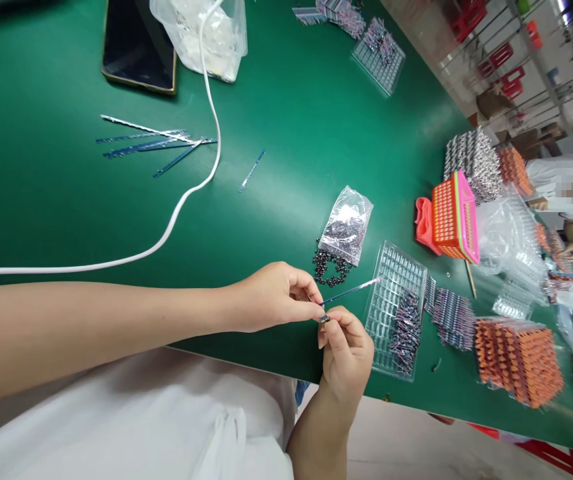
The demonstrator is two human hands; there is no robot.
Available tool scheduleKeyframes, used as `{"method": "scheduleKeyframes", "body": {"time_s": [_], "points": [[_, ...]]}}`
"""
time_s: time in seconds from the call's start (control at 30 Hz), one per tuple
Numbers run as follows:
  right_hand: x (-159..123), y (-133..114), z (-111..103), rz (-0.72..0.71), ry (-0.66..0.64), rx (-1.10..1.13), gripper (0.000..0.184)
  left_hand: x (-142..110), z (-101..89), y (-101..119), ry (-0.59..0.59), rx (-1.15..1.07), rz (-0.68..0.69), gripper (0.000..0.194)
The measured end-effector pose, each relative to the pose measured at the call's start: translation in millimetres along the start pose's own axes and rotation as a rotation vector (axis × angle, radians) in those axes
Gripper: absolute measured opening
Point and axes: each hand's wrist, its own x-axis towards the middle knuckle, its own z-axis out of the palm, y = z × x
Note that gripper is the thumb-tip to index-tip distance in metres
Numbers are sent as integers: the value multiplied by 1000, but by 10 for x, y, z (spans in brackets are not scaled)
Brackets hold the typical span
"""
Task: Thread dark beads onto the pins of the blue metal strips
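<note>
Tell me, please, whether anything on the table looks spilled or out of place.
Dark beads lie loose on the green table at the edge of the clear bag, perhaps spilled, or perhaps tipped out deliberately.

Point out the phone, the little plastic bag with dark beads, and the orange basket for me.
Phone [139, 50]: head view, on its dark screen.
Plastic bag [349, 227]: head view, middle of its clear front.
Orange basket [445, 217]: head view, on its mesh wall.
</note>
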Motion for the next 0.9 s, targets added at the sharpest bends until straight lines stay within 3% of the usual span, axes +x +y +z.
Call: {"method": "scheduleKeyframes", "body": {"time_s": [0.4, 0.6, 0.9], "points": [[3, -16, 12, 26, -6, -60, 15, 10, -5, 18, -17, -40, -51, 18], [24, -2, 8, 10, -43, 52, 7, -1, 2, 23, -48, -68, -36, 19], [37, 3, 8, 59, -82, 80, 17, -38, -4, 23, -78, 65, 25, 19]]}}
